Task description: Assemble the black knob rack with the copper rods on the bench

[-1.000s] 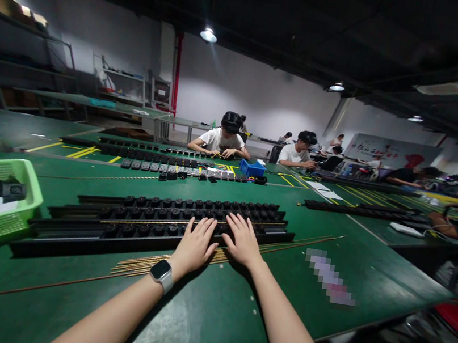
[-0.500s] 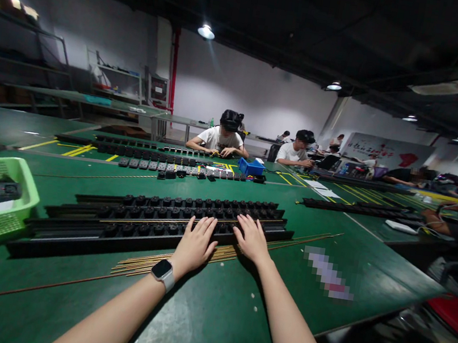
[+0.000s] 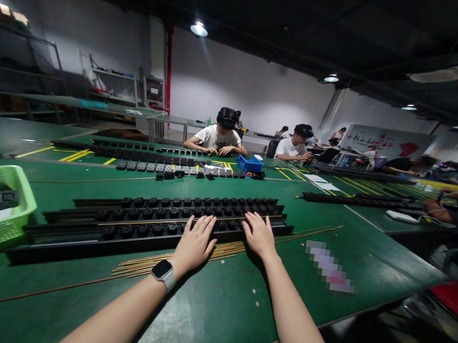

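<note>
Atop black socket rail (image 3: 125,232)
Pressing with left hand (image 3: 194,245), right hand (image 3: 260,236); fingers extended, gripping nothing; brass rods (image 3: 141,264) just beside rail.

A single wide-angled camera rides on the person's head, looking forward and down over a green table (image 3: 211,318). The forearms come in from 6 o'clock, with the left hand (image 3: 194,244) and right hand (image 3: 260,236) close, just below centre. Seated people (image 3: 217,135) sit far off at 12 o'clock.
</note>
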Action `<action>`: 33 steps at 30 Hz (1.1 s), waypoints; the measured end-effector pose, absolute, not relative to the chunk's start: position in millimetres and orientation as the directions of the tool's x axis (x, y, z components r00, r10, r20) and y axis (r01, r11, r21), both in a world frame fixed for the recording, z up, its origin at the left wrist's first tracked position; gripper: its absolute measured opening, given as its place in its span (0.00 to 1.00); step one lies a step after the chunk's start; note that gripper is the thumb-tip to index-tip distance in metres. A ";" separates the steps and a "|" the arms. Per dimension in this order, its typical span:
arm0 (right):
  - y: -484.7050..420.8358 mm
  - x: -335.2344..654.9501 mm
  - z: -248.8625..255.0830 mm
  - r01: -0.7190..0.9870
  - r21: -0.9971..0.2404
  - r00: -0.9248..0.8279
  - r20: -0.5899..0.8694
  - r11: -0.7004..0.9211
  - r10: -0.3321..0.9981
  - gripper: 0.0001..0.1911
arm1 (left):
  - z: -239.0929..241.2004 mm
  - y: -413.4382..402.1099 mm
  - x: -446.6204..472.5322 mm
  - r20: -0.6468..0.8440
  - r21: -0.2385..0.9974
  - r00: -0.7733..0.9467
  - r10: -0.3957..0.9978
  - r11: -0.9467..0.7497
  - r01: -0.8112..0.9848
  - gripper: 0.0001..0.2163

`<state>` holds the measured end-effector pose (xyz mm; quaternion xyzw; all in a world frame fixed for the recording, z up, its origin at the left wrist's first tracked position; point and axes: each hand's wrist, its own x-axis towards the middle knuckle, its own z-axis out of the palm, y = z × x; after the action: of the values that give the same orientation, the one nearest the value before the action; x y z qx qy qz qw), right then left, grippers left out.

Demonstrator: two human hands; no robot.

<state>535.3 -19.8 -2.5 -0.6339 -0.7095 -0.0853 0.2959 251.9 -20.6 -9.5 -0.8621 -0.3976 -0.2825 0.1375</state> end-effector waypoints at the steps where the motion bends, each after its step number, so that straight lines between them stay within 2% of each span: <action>1: -19.6 535.3 -2.6 0.949 -0.257 -0.018 0.534 0.183 0.845 0.25 | -9.8 -20.5 252.1 0.598 -0.010 0.524 0.607 -0.647 0.762 0.32; 15: -18.4 528.2 -0.8 0.937 -0.268 -0.038 0.557 0.223 0.830 0.24 | -8.9 -21.7 252.1 0.591 -0.005 0.525 0.613 -0.647 0.762 0.31; 33: -22.8 496.1 3.7 0.913 -0.177 -0.224 0.533 0.366 0.816 0.26 | -12.0 -20.6 252.2 0.617 -0.050 0.518 0.593 -0.627 0.777 0.30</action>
<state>496.1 -22.8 3.7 -0.5562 -0.7774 -0.0867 0.2806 252.2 -20.6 -12.0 -0.8558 -0.4002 -0.2846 0.1623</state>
